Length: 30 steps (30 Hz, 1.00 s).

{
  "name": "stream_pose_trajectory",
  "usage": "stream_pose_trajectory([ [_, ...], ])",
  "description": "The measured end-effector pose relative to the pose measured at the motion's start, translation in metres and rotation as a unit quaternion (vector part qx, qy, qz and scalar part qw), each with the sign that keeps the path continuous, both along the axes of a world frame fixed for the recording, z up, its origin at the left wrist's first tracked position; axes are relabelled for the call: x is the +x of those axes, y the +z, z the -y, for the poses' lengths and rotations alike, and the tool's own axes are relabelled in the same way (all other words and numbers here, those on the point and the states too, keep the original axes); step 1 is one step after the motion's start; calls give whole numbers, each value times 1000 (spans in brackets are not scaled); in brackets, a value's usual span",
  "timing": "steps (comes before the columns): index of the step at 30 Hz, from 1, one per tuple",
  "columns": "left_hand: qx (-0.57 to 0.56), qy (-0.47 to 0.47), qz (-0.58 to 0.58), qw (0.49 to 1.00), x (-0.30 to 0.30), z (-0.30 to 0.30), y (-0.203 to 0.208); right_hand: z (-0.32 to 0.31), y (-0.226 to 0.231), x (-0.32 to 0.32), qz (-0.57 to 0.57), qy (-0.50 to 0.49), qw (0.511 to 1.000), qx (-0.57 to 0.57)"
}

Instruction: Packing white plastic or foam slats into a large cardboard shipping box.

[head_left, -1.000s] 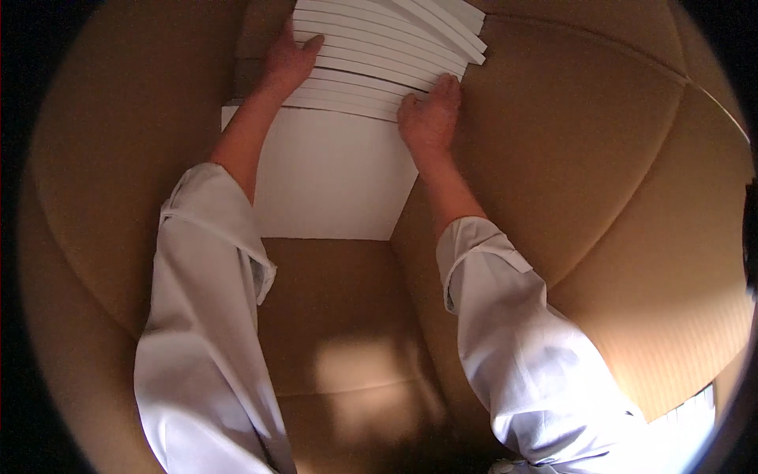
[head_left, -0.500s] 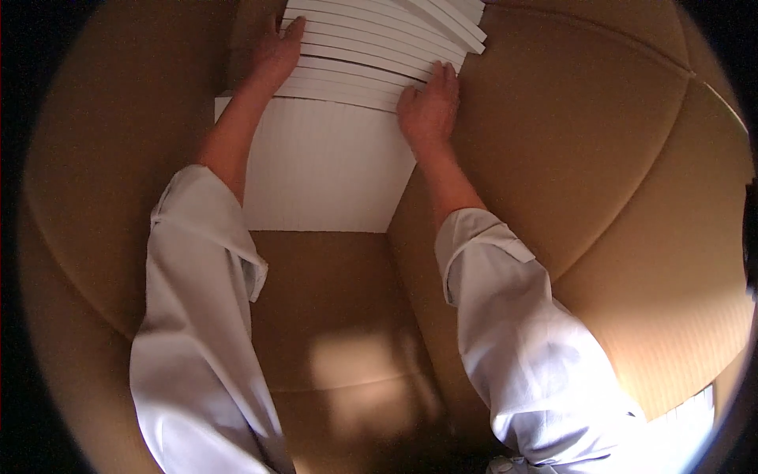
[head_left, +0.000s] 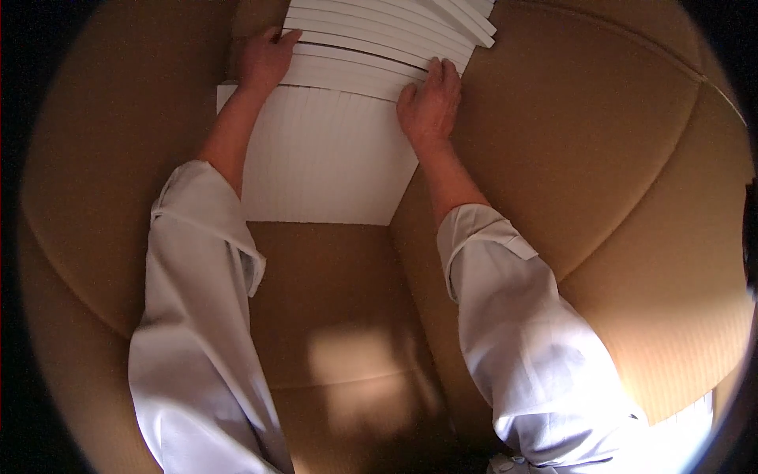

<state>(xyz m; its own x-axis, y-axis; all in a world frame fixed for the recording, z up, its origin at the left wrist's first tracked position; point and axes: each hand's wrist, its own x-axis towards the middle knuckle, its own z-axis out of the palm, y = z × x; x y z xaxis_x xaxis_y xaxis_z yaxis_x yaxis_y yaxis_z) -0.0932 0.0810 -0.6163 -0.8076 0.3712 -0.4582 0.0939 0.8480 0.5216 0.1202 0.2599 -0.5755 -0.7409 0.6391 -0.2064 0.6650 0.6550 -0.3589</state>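
Note:
A row of thin white boards [head_left: 347, 65], packed face to face and standing on edge, fills the far end of a large brown cardboard box. The nearest one shows its broad ribbed face [head_left: 328, 154] toward me. My left hand [head_left: 268, 62] grips the row at its left edge, thumb on the boards' top edges, fingers partly hidden down the side. At the right edge my right hand [head_left: 430, 99] is curled against the boards, its thumb on top and fingers pointing away. A thin dark gap crosses the row between my hands. Both forearms wear rolled pale sleeves.
Brown cardboard walls rise on the left [head_left: 118, 197] and right [head_left: 576, 150], with creases across them. The box floor [head_left: 339, 300] carries a bright patch of light. One loose white strip [head_left: 462, 22] lies slantwise over the far right of the boards.
My left hand has come slightly nearer along the row's left edge. The boards sit a little higher in the picture. My right hand remains nearly where it was.

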Motion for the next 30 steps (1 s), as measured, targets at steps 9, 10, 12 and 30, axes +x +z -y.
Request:
stream_pose_trajectory([
  [9,32,9,51,998,-2,-1,-2,1,2,5,40,11,999,-16],
  [10,25,9,36,999,-1,0,-4,2,3,5,51,13,999,-16],
  [12,20,10,18,1000,-3,0,-5,3,6,3,58,17,998,-15],
  [30,-15,-15,57,998,-6,-4,7,5,8,2,80,8,997,-12],
])
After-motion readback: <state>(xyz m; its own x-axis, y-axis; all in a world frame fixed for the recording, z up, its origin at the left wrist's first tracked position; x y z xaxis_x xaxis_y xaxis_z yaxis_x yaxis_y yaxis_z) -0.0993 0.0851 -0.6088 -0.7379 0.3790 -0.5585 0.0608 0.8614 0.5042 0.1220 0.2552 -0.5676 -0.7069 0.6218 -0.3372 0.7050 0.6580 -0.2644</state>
